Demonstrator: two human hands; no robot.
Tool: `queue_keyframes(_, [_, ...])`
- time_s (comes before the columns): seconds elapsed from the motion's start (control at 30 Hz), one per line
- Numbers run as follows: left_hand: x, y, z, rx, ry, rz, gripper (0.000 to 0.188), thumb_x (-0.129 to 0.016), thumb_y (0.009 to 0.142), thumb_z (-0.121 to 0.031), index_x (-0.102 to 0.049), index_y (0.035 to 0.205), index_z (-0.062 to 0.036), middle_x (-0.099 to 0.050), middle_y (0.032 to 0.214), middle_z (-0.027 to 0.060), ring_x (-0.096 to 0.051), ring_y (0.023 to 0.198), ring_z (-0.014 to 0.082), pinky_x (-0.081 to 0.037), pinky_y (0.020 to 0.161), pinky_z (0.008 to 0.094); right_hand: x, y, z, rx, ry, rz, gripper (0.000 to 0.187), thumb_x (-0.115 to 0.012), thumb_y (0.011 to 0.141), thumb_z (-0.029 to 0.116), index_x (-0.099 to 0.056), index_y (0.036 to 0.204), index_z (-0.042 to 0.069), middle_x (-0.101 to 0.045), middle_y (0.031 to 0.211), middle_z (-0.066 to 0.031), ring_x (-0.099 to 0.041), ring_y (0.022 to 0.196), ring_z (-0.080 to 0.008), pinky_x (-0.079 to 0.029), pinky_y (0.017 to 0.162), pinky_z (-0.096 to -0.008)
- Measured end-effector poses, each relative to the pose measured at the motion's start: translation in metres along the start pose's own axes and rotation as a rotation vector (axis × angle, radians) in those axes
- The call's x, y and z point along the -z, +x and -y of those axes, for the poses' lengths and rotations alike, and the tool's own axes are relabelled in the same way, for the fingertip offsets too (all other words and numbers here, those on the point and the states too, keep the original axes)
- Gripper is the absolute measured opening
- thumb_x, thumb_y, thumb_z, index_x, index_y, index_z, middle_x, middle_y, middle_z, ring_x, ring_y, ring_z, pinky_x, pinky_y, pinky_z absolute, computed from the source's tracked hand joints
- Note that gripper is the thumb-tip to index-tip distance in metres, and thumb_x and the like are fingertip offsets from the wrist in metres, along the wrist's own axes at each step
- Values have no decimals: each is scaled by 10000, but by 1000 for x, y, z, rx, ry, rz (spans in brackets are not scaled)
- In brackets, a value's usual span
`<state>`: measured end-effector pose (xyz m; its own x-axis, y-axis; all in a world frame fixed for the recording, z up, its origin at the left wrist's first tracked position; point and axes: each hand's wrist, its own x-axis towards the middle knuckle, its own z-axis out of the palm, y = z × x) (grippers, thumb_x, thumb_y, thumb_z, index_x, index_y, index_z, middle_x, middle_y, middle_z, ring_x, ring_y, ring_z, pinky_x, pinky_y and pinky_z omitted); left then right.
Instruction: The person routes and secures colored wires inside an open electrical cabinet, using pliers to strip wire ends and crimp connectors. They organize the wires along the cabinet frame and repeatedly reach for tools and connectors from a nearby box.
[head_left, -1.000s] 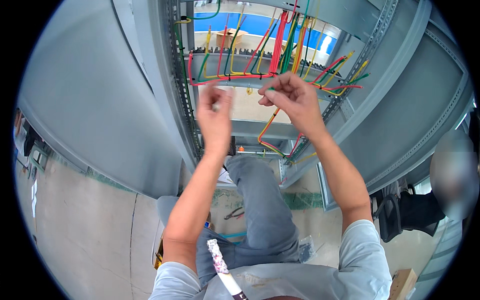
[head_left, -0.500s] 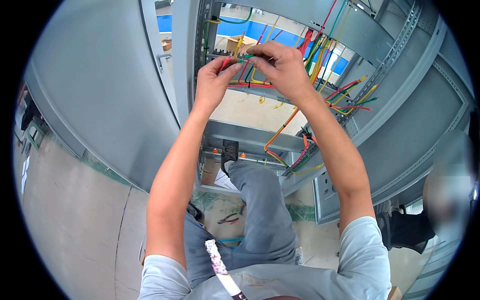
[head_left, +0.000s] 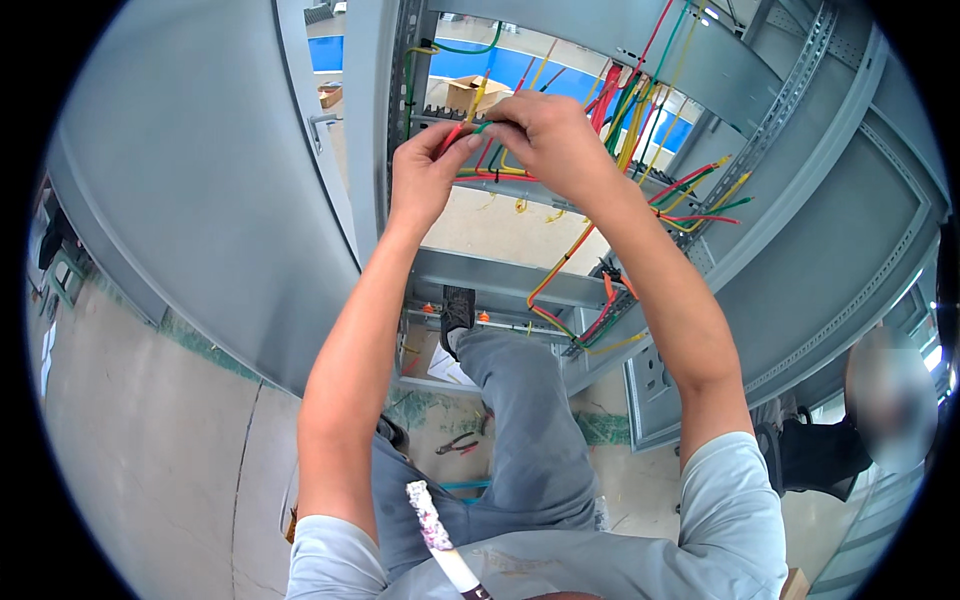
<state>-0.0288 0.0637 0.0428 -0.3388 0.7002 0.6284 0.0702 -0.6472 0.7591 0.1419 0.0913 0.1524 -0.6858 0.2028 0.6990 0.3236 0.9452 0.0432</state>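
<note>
At the open front of a grey metal cabinet, my two hands are close together. My left hand [head_left: 425, 178] is closed, pinching a short green wire [head_left: 482, 128] between thumb and forefinger; a red wire end [head_left: 450, 138] also sticks up from its grip. My right hand [head_left: 565, 145] has its fingertips pressed together at the other end of the green wire, which they partly hide. Just behind the hands, a yellow wire [head_left: 478, 97] and several other coloured wires stand up from the crossbar.
Red, green and yellow wire bundles [head_left: 690, 185] stick out at the right. The cabinet door [head_left: 200, 180] stands at left. Pliers [head_left: 457, 443] lie on the floor by my leg. A cigarette with long ash [head_left: 440, 540] juts up from below. Another person [head_left: 820, 455] is at far right.
My right hand has moved slightly left and down, closer to the left hand, and less of the green wire shows. The left hand keeps its pinch.
</note>
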Motion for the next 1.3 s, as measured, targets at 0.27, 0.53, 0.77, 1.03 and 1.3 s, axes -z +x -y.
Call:
queue_keyframes(0.27, [-1, 0, 7, -63, -20, -39, 194, -774, 931, -132, -763, 1077, -4, -730, 888, 9, -606, 824, 52, -511, 764, 246, -7, 2, 9, -65, -230, 76, 219, -686, 944, 230, -737, 953, 17, -702, 847, -179, -690, 787, -375, -549, 699, -453])
queue_keyframes(0.53, [2, -1, 8, -58, -2, -20, 174, -763, 931, -112, -764, 1066, -2, -716, 859, 1, -597, 803, 52, -509, 736, 244, -15, 10, 12, -123, -391, 227, 301, -661, 966, 323, -735, 922, 35, -692, 811, -178, -688, 773, -373, -540, 668, -470])
queue_keyframes(0.77, [5, 1, 6, -58, -2, -10, 194, -752, 959, -116, -763, 1120, -9, -724, 924, -20, -597, 851, 43, -495, 771, 234, -7, 3, 12, 17, -51, -14, 193, -700, 907, 211, -710, 895, 19, -705, 824, -177, -700, 802, -380, -565, 720, -461])
queue_keyframes(1.03, [2, -1, 3, -82, 48, -13, 173, -745, 950, -92, -763, 1100, -7, -717, 910, -20, -599, 838, 38, -502, 750, 229, -20, 1, 0, 40, -82, -10, 141, -728, 892, 142, -735, 934, 7, -707, 825, -178, -693, 758, -365, -554, 688, -430])
queue_keyframes(1.3, [3, -1, 7, -85, -25, 1, 180, -719, 942, -66, -755, 1105, 4, -759, 932, 40, -663, 868, 69, -542, 772, 255, -27, 2, 2, -61, -199, 31, 306, -736, 898, 297, -694, 789, 15, -676, 712, -183, -692, 700, -384, -554, 638, -478])
